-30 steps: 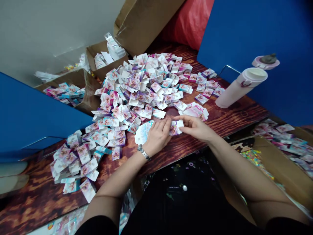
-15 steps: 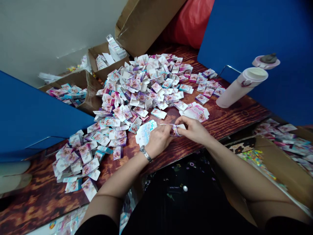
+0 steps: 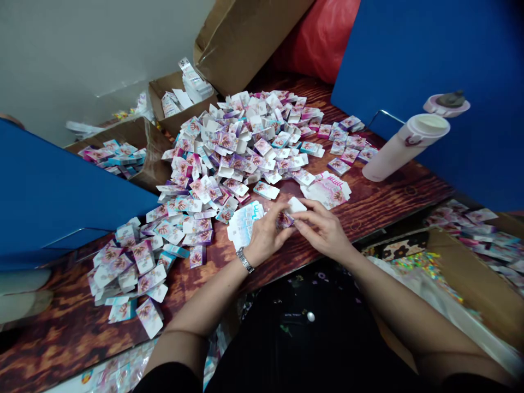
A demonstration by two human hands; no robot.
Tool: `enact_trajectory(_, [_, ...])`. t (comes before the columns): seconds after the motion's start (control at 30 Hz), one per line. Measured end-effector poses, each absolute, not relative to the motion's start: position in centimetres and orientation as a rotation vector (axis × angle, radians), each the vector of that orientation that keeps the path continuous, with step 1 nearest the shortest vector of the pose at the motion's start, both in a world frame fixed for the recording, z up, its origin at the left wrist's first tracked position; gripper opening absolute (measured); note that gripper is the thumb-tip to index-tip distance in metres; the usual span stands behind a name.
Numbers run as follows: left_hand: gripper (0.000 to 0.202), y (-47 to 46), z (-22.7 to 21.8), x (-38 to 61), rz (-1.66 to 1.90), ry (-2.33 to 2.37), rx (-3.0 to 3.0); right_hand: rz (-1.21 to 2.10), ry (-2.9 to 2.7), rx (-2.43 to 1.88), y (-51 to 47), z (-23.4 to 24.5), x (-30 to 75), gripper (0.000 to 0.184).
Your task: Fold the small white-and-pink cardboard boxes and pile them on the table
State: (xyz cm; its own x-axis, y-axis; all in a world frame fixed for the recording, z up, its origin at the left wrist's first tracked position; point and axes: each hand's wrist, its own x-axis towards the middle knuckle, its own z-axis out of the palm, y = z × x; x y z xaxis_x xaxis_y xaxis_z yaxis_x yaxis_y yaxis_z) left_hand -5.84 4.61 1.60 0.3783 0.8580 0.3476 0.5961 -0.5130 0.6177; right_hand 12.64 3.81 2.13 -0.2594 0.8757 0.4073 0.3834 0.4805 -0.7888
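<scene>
Between my hands is a small purple-and-white cardboard box with a white end flap standing out. My left hand, with a metal watch at its wrist, grips the box between thumb and fingers. My right hand pinches at the flap end, its thumb and forefinger on the box. Beside my left hand lies a stack of flat blue-and-white cartons. A stack of flat pink-and-white cartons lies beyond my right hand. Past both stacks rises a big heap of small printed boxes, many with flaps up.
A pale pink bottle with its lid up stands on the right of the wood-patterned table. Cardboard boxes hold more cartons at the back left. Blue panels flank the table. An open carton of colourful bits sits below at right.
The white flap of the box now points up and away from me. My right hand's fingers have shifted and stretched along the box, and my left thumb has come nearer to me.
</scene>
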Motion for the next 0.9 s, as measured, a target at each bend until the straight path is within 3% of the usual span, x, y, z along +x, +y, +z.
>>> enact_trajectory(0.2, [0.046, 4.6, 1.2, -6.0, 0.828, 1.257, 2.45, 1.166, -1.321, -1.094, 4.8, 2.2, 11.9, 0.028])
enact_trajectory(0.33, [0.062, 4.1, 1.1, -5.7, 0.78, 1.363, 2.422, 1.335, -1.223, -1.05, 5.4, 2.0, 11.5, 0.028])
enact_trajectory(0.43, [0.073, 3.9, 1.1, -5.5, 0.722, 1.414, 2.419, 1.17, -1.369, -1.13, 5.2, 2.5, 11.5, 0.021])
enact_trajectory(0.53, [0.071, 3.9, 1.4, -5.4, 0.643, 1.415, 2.466, 0.825, -1.642, -1.228, 4.4, 3.2, 11.4, 0.018])
enact_trajectory(0.73, [0.074, 3.6, 1.8, -5.1, 0.657, 1.476, 2.539, 0.297, -1.889, -1.167, 2.2, 2.2, 10.1, 0.04])
enact_trajectory(0.83, [0.074, 3.3, 1.2, -5.3, 0.635, 1.464, 2.537, 0.245, -1.91, -1.1, 1.9, 1.3, 9.9, 0.042])
enact_trajectory(0.9, [0.074, 3.8, 1.0, -5.8, 0.547, 1.464, 2.544, 0.395, -1.906, -1.115, 2.5, 0.8, 10.4, 0.038])
